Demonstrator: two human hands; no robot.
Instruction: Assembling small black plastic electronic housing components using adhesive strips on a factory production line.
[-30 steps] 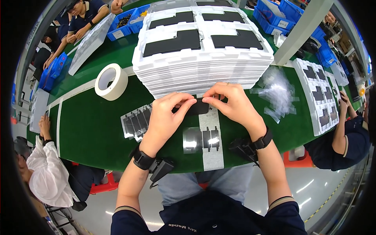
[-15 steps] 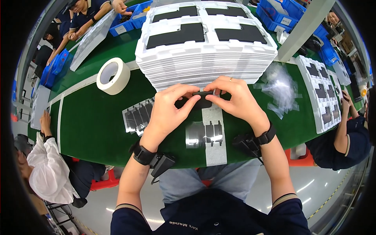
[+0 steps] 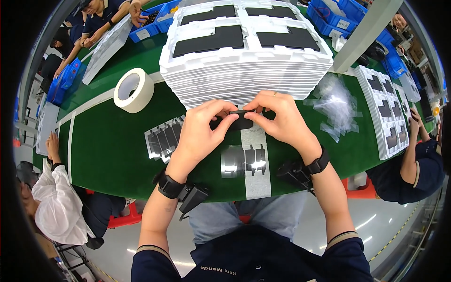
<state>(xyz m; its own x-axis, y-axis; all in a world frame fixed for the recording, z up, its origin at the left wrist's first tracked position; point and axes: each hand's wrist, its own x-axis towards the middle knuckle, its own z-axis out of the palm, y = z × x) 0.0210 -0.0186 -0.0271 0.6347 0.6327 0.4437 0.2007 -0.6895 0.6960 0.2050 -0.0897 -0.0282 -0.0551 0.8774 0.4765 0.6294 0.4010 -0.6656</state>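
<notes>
Between my two hands is a flat black part, its upper edge pinched near the front of the white tray stack. My left hand grips it with thumb and forefinger from the left. From the right, my right hand, with a ring on one finger, pinches the same edge. Beneath the part runs a light grey strip on the green table. A clear sheet with black adhesive pieces lies across the strip. Another such sheet rests beside my left wrist. My fingers hide part of the black piece.
Stacked white trays with black plates stand directly ahead. A roll of cream tape sits at left, and a pile of clear film scraps at right. A grey post rises at far right. Co-workers sit on both sides.
The black part's upper edge has tilted slightly, and both hands keep their pinch on it. The whole view has shifted a little; at the far left top, a co-worker's hand has moved over a blue bin.
</notes>
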